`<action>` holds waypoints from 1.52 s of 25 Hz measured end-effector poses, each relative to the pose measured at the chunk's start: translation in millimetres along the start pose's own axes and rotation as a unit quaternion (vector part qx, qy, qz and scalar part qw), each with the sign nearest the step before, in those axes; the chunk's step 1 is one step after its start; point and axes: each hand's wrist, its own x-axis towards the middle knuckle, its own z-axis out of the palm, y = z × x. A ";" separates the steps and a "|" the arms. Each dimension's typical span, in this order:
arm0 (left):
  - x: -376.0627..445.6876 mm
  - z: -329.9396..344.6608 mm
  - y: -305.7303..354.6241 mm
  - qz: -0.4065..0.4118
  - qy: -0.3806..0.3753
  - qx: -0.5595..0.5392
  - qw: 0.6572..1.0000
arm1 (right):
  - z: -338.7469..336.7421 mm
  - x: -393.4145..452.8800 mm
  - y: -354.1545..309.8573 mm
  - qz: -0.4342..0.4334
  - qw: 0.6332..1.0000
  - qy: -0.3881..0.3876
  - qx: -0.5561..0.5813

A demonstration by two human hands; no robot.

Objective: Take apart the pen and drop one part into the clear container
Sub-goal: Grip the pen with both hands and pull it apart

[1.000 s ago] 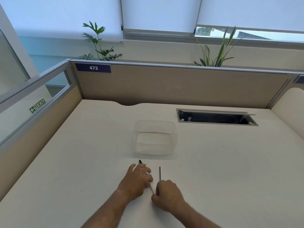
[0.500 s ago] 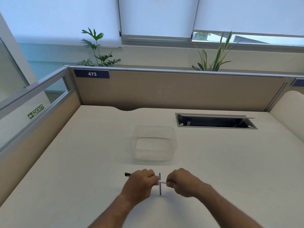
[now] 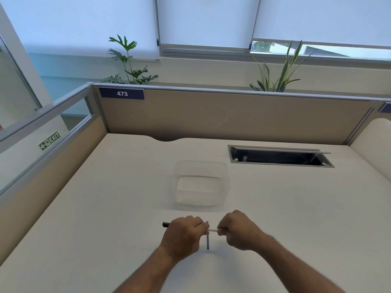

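Observation:
Both hands hold a white pen (image 3: 212, 230) level above the desk. My left hand (image 3: 183, 235) is closed around its left part, and the pen's dark end (image 3: 166, 224) sticks out to the left of the fist. My right hand (image 3: 238, 230) pinches the pen's right end. A short stretch of white barrel shows between the hands. Beneath them a thin dark rod (image 3: 207, 237) lies on the desk, pointing away from me. The clear container (image 3: 201, 182) stands just beyond the hands with nothing visible inside.
A cream desk (image 3: 105, 208) is ringed by beige partition walls (image 3: 232, 115). An open cable slot (image 3: 279, 157) is sunk into the desk at the back right. Two plants stand behind the partition.
The hands lifted the pen off the desk and turned it level. My right hand moved from near the front edge up to the pen's right end. The dark rod stayed put.

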 end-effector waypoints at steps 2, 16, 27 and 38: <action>1.2 -2.8 1.6 -0.004 -0.015 0.008 1.000 | 4.1 -2.2 -0.1 -0.014 1.000 0.023 -0.004; 28.7 -10.5 -5.9 -0.175 -0.225 -0.156 0.946 | -9.1 -15.2 -6.0 -0.155 0.965 0.099 -0.187; 26.8 1.1 0.3 -0.056 -0.149 -0.010 0.987 | -16.6 3.5 -2.8 -0.019 0.995 -0.007 -0.101; 33.1 -3.1 -2.4 -0.077 -0.194 -0.034 0.977 | -15.0 -1.0 -11.8 0.007 0.992 0.077 -0.098</action>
